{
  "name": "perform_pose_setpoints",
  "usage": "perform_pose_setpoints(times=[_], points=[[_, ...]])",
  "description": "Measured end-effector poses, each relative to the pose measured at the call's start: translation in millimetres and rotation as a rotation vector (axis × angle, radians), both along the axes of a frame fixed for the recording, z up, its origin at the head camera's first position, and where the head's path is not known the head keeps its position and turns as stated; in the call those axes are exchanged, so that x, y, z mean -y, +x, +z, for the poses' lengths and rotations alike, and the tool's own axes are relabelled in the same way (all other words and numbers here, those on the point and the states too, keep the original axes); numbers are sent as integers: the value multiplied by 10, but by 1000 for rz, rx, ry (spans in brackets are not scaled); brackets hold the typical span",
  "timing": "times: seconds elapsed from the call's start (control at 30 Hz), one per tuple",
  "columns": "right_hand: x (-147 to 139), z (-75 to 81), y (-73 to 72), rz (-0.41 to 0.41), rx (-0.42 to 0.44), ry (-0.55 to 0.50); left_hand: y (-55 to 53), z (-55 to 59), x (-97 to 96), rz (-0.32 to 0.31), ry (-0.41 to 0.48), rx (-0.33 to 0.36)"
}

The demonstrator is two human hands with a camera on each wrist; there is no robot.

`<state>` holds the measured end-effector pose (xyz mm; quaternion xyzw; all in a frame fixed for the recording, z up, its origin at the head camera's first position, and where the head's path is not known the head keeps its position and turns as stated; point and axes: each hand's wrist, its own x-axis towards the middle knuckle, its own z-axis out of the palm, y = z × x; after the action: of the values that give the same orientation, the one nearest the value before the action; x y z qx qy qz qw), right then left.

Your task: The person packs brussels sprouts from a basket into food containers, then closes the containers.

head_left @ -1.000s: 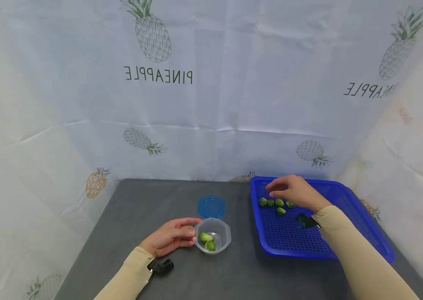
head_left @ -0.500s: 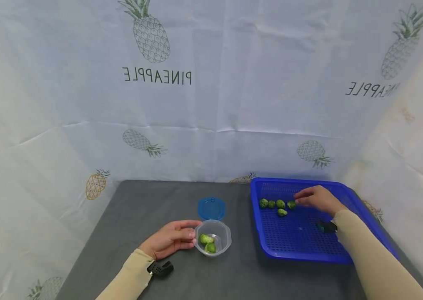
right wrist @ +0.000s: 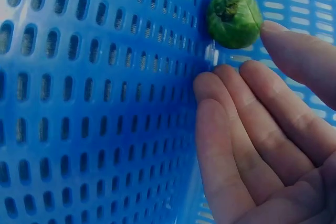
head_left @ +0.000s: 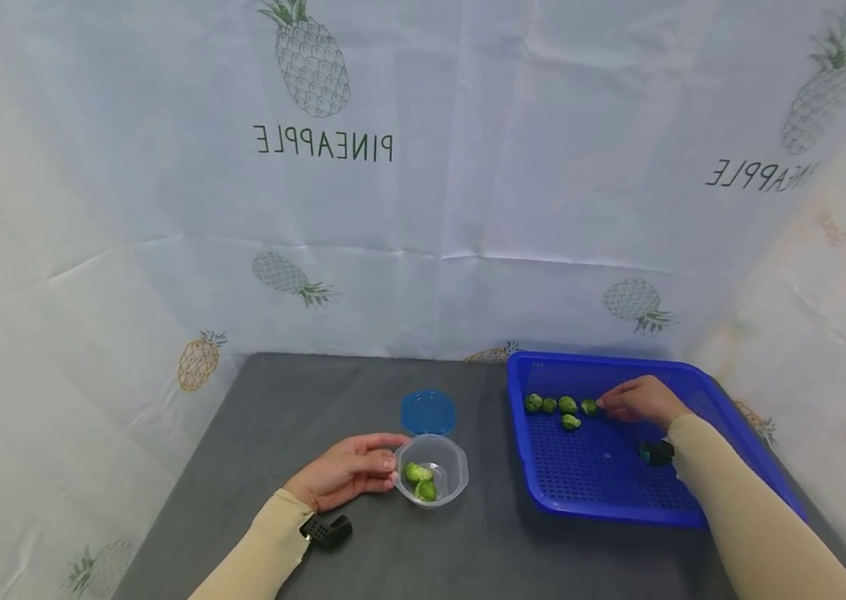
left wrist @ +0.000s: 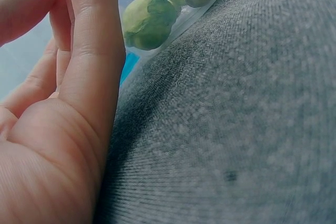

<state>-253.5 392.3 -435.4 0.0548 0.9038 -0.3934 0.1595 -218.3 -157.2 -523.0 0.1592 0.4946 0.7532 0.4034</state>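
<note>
My left hand (head_left: 347, 471) holds the left side of a small clear plastic container (head_left: 455, 477), its index finger along the far rim. Two Brussels sprouts (head_left: 425, 490) lie inside the container and show through its wall in the left wrist view. Over the blue basket (head_left: 603, 504), my right hand (head_left: 640, 400) reaches down with its fingertips at the right edge of a Brussels sprout (head_left: 589, 407). In the right wrist view the thumb (right wrist: 294, 51) meets that sprout (right wrist: 233, 19), while the other fingers lie loosely bent below it.
Several more Brussels sprouts (head_left: 568, 405) sit in the basket's far left part. A blue lid (head_left: 428, 412) lies on the grey tabletop (head_left: 317, 400) just behind the container. A pineapple-print curtain (head_left: 468, 167) encloses the table at the back and sides.
My right hand has moved right and down from above the sprouts to the right side of the rightmost one. The left hand stays at the container; the view shifts slightly.
</note>
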Motion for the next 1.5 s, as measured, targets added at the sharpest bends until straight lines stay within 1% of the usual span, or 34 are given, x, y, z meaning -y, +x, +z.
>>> perform_pose_setpoints(times=[0.13, 0.3, 0.5, 0.57, 0.7, 0.83, 0.97, 1.07, 1.17, 1.37, 1.43, 1.5], points=[[37, 13, 15, -35, -6, -7, -24, 21, -20, -7, -6, -25], [118, 25, 14, -67, 0, -5, -22, 36, -27, -6, 1, -24], [217, 1, -35, -100, 1, 45, 7, 25, 9, 4, 11, -15], [218, 2, -30, -110, -5, 58, 8, 26, 1, 4, 8, -16], [210, 12, -7, -121, -4, 48, 4, 36, -17, 4, 2, -25], [210, 17, 25, -110, -4, 24, 2, 55, -24, -3, -12, -35], [241, 34, 65, -100, -7, 11, 9, 62, -5, 10, -38, -48], [287, 78, 119, -82, -9, 2, 20, 55, 16, 21, -45, -42], [354, 168, 213, -49, -19, -8, 31, 46, 29, 23, -45, -39], [617, 433, 507, 15, -100, -55, 29, 65, 42, 32, -65, -50], [756, 527, 608, 30, -135, -53, 21, 80, 39, 32, -69, -62], [919, 604, 688, 45, -175, -23, 16, 89, 38, 30, -71, -72]])
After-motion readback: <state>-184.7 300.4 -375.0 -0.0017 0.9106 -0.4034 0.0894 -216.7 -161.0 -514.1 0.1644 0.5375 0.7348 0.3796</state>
